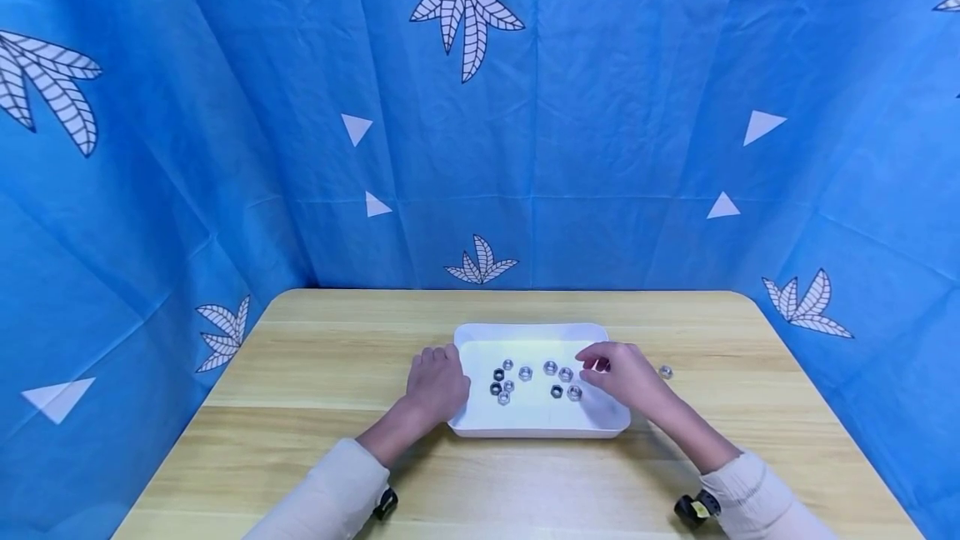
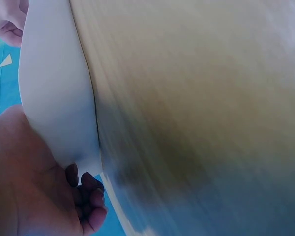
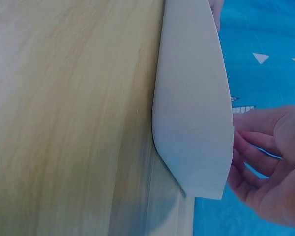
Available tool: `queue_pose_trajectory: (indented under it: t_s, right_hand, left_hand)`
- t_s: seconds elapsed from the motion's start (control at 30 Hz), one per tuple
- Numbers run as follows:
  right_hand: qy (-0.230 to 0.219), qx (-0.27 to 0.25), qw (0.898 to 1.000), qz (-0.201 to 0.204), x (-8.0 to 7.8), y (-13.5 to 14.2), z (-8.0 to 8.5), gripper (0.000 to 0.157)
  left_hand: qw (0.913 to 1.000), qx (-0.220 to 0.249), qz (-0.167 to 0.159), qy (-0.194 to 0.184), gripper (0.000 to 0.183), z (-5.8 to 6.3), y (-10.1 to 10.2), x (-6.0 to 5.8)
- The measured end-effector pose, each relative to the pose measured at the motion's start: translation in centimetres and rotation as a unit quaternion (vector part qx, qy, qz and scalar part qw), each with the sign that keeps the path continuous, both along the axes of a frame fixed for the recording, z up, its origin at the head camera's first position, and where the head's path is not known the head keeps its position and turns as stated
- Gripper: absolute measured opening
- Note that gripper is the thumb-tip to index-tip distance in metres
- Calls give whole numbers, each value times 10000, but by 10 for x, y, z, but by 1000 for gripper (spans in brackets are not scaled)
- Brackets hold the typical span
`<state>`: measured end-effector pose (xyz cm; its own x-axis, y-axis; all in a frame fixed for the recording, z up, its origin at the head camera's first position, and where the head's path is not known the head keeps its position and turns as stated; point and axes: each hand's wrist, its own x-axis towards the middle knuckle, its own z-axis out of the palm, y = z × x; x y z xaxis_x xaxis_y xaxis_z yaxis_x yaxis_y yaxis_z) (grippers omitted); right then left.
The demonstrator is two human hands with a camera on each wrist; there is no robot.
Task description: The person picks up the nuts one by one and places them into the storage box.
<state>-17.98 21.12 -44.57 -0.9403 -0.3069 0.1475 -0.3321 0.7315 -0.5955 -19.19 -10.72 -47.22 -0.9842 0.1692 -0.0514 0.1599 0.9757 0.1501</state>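
A white plastic tray stands on the table with several metal hex nuts spread over its floor, some silvery, some dark. My left hand grips the tray's left end; in the left wrist view its curled fingers lie against the tray corner. Over the tray's right side is my right hand, palm inward, thumb and index fingertips apart. I see no nut between those tips, though the tray wall partly hides the right fingers in the right wrist view. One silvery nut lies outside, right of the tray.
The tray sits mid-table on a light wooden tabletop with rounded far corners. A blue curtain with leaf and triangle prints hangs behind and along both sides. Dark wrist cameras are strapped at both cuffs.
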Motion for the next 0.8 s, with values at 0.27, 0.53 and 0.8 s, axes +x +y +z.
queue_pose_trajectory:
  t_s: [0.27, 0.53, 0.8]
  right_hand:
    - [160, 5, 9998, -104, 2, 6, 2, 21]
    - [146, 19, 9994, -318, 7, 19, 2, 23]
    - [86, -1, 9978, -653, 8, 38, -1, 26]
  left_hand:
    - [10000, -8, -44, -26, 36, -2, -1, -1]
    - [10000, -76, -46, -1, 38, -4, -2, -1]
    - [10000, -51, -30, 5, 37, -4, -2, -2]
